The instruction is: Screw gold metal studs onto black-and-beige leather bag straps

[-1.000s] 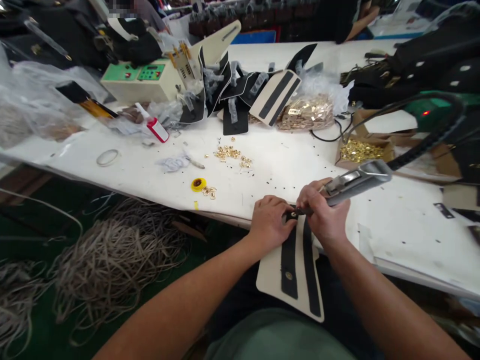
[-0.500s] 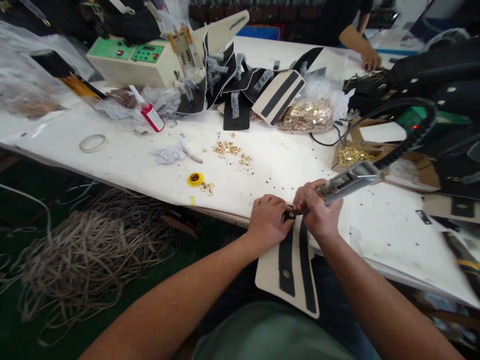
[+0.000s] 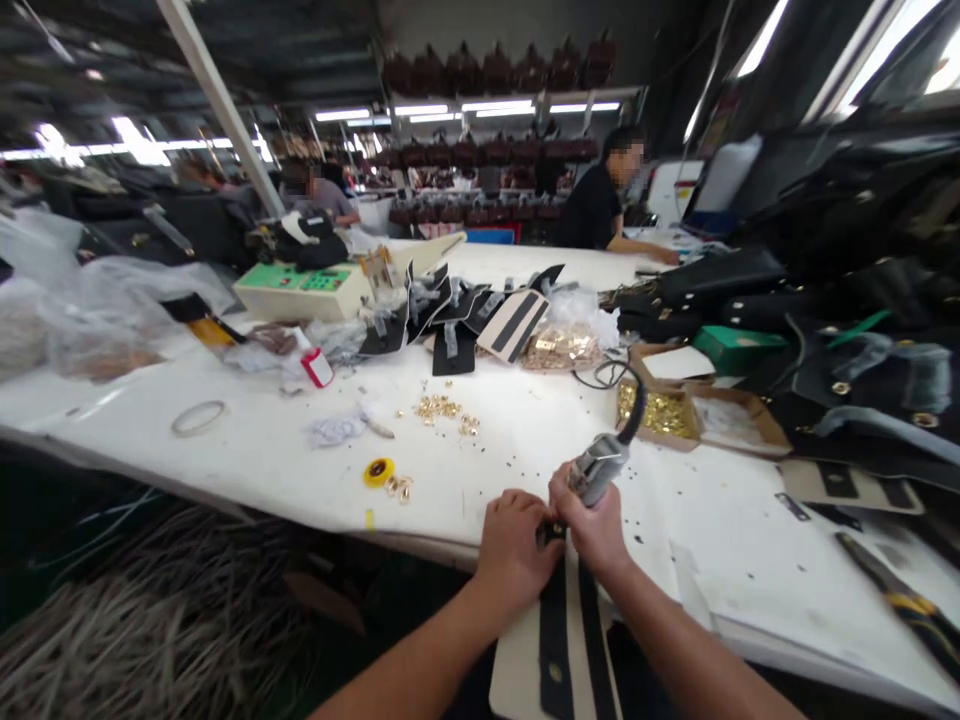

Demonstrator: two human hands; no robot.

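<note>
So both hands meet right at the near edge of the counter (image 3: 262,460). There's one cream panel (image 3: 517,670) with two black strips (image 3: 556,625) on it, and its long axis runs straight back toward the person, hanging off the counter edge. The top end of the panel sits between the hands, where there's a small dark fitting (image 3: 551,528).

The left hand (image 3: 517,545) is curled up, fingertips pinching that fitting from the left side. The right hand (image 3: 594,525) is wrapped around one grey tool (image 3: 600,465), which slants up and away to the right with its tip down at the fitting and one black cable (image 3: 634,405) looping off the back. Both hands are basically touching the spot, so neither is really nearer.

Other counts: I see one round stud (image 3: 553,672) lower on the left strip, one yellow ring (image 3: 379,470), one red-capped bottle (image 3: 319,367), and one box of gold bits (image 3: 660,410). The loose gold bits (image 3: 442,410) are too many to count.
</note>
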